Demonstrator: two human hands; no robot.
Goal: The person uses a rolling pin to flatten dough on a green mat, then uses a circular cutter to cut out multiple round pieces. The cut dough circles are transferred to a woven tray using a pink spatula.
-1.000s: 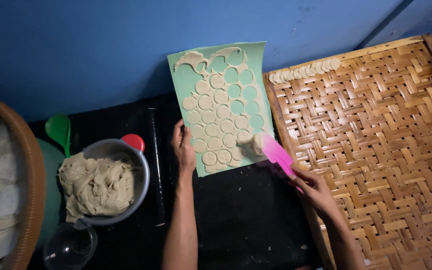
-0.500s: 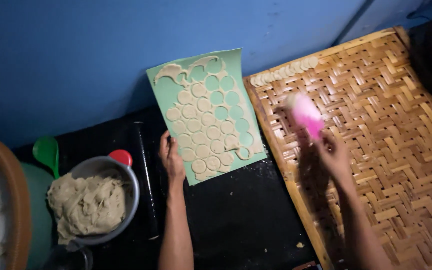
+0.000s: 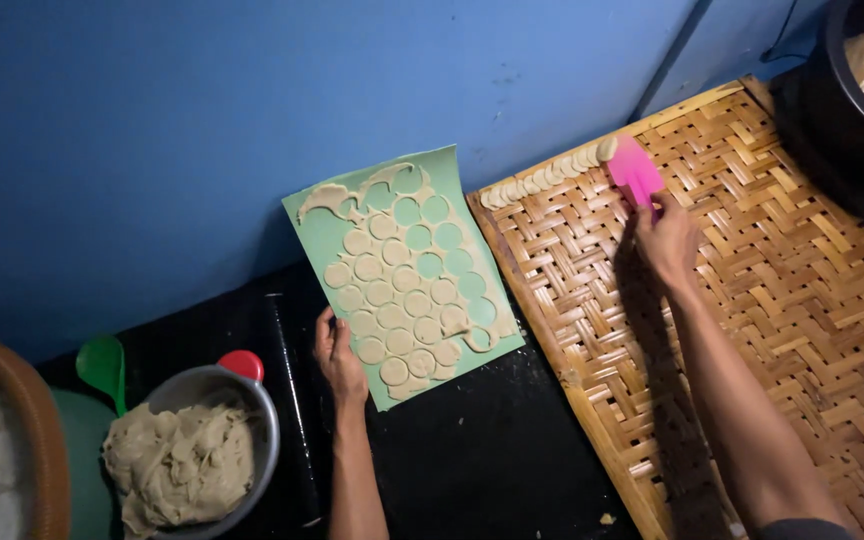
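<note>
A: What has changed at the right hand (image 3: 667, 240)?

B: Its fingers are clenched round the handle of the pink scraper (image 3: 635, 170), and half a second ago that scraper was in mid-air over the woven bamboo tray (image 3: 752, 300). Now its blade sits at the far edge of the tray, touching the right end of the row of dough rounds (image 3: 547, 178), with a round on or just beside its tip.

A: So another round has gone across?

B: It looks that way. A second ago the blade was down at the near right edge of the green cutting mat (image 3: 402, 275); now it is at the row, so the row seems to be growing to the right.

A: And the left hand (image 3: 337, 355)?

B: It has stayed put, fingers pressed flat on the near left edge of the mat, grasping nothing, only pinning it.

A: What lies around?

B: Many cut rounds are left on the mat, with scraps of dough at its far end. Left of it a black rolling pin (image 3: 292, 400) lies on the dark desk (image 3: 482, 470), then a metal bowl of dough (image 3: 192, 460), a green spoon (image 3: 102, 365) and a basket (image 3: 12, 430) at the left edge. Nothing blocks the way between mat and tray.
</note>
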